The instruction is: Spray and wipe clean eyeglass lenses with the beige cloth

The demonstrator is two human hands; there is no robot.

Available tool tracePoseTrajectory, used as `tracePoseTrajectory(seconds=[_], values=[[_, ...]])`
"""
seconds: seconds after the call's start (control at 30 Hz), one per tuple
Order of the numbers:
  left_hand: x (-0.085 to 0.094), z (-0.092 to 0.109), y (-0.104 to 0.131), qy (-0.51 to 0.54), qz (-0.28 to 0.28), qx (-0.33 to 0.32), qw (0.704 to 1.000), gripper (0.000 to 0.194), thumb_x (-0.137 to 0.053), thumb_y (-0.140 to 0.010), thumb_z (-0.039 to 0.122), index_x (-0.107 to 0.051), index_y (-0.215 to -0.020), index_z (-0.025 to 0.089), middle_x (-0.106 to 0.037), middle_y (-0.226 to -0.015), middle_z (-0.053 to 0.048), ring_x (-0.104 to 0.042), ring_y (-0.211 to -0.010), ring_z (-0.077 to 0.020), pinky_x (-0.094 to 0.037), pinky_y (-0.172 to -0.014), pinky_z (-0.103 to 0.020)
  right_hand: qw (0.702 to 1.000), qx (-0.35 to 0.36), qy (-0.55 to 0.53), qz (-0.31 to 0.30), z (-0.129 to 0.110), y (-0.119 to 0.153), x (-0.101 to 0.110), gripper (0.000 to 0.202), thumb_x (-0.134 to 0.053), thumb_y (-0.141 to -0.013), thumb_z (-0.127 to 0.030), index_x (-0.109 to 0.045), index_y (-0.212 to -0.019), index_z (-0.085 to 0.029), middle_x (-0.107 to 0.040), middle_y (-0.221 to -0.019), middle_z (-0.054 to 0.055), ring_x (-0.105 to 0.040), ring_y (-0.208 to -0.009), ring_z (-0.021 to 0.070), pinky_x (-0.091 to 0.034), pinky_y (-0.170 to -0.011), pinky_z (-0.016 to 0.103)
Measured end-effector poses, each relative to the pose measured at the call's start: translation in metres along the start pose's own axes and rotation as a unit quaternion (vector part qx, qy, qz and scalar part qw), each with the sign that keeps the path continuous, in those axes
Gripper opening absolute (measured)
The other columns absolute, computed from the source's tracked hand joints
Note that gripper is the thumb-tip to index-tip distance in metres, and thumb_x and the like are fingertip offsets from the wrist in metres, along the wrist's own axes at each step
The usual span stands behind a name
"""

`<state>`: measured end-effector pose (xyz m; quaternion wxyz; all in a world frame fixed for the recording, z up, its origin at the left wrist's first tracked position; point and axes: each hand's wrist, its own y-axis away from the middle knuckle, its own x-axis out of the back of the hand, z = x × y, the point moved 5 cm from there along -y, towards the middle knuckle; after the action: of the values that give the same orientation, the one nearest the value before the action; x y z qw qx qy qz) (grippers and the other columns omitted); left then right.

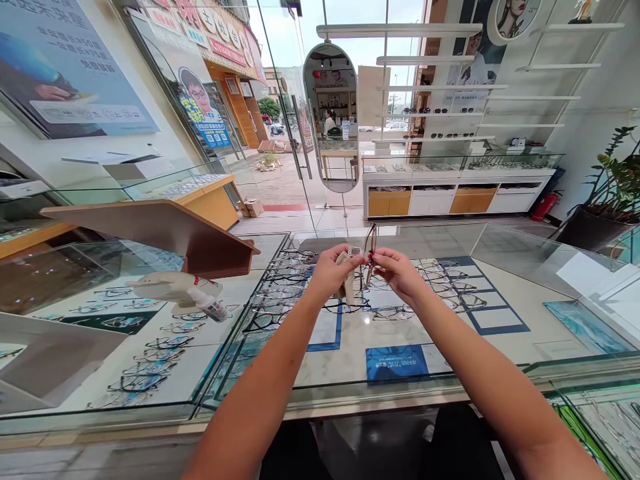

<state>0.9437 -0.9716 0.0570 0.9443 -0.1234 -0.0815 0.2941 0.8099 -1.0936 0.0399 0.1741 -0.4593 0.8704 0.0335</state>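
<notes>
Above the glass counter, my left hand [331,272] is closed around a small beige cloth [349,288] that hangs below its fingers. My right hand [399,272] pinches a pair of thin-rimmed, reddish-brown eyeglasses [369,275], turned edge-on between the two hands. The left fingertips and the cloth meet the frame; how far they grip it is partly hidden. Under the glass lie several rows of eyeglasses [265,321], directly below and around my hands.
A white spray bottle [213,305] lies on the left counter by a crumpled beige cloth [159,285]. Behind them stands a brown tilted stand [150,223]. Blue leaflet [397,363] sits in front of me. An oval mirror [331,117] and a display cabinet [455,190] are farther back.
</notes>
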Motion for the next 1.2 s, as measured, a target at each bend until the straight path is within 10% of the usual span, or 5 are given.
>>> tracePoseTrajectory(seconds=[0.23,0.47,0.8,1.07,1.2], values=[[0.016,0.009,0.001,-0.135,0.097,-0.065,0.984,0.033,-0.085,-0.087,0.054,-0.081,-0.089,0.022,-0.070,-0.077,-0.002,-0.056,-0.071,-0.0200,-0.039,-0.068,-0.030,0.999,0.009,0.036,-0.012,-0.010,-0.002,0.005,0.035,-0.095,-0.064,-0.047,-0.072,-0.076,-0.023,-0.075,-0.081,0.002,-0.058,-0.073,0.0162,-0.043,-0.069,0.031],[0.044,0.028,0.005,-0.353,0.217,-0.212,0.885,0.018,-0.066,-0.100,0.031,-0.081,-0.097,0.022,-0.083,-0.098,-0.008,-0.074,-0.091,-0.0268,-0.049,-0.081,-0.034,0.995,-0.006,0.089,-0.053,-0.011,0.000,0.009,0.024,-0.090,-0.073,-0.041,-0.075,-0.077,-0.023,-0.080,-0.083,0.003,-0.065,-0.083,0.0195,-0.042,-0.079,0.034],[0.048,0.046,0.015,-0.363,0.294,-0.305,0.830,0.017,-0.076,-0.103,0.033,-0.076,-0.114,0.019,-0.076,-0.108,-0.011,-0.072,-0.103,-0.0279,-0.053,-0.089,-0.037,0.997,-0.033,-0.020,-0.073,-0.023,0.005,0.005,0.040,-0.099,-0.071,-0.041,-0.064,-0.079,-0.024,-0.087,-0.114,0.009,-0.072,-0.090,0.0192,-0.049,-0.079,0.031],[-0.009,0.030,0.017,-0.383,0.001,-0.313,0.869,0.024,-0.066,-0.109,0.033,-0.079,-0.127,0.025,-0.075,-0.105,-0.006,-0.069,-0.085,-0.0193,-0.048,-0.076,-0.030,0.986,-0.020,-0.141,-0.085,-0.026,0.002,0.008,0.042,-0.102,-0.073,-0.037,-0.065,-0.089,-0.025,-0.084,-0.131,0.011,-0.082,-0.108,0.0252,-0.061,-0.099,0.038],[-0.019,0.022,0.017,-0.404,-0.033,-0.290,0.867,0.022,-0.065,-0.109,0.035,-0.082,-0.119,0.024,-0.075,-0.103,-0.006,-0.066,-0.076,-0.0173,-0.046,-0.073,-0.030,0.980,-0.009,-0.173,-0.101,-0.027,0.002,0.007,0.039,-0.100,-0.077,-0.037,-0.067,-0.093,-0.026,-0.084,-0.134,0.011,-0.083,-0.109,0.0266,-0.062,-0.104,0.042]])
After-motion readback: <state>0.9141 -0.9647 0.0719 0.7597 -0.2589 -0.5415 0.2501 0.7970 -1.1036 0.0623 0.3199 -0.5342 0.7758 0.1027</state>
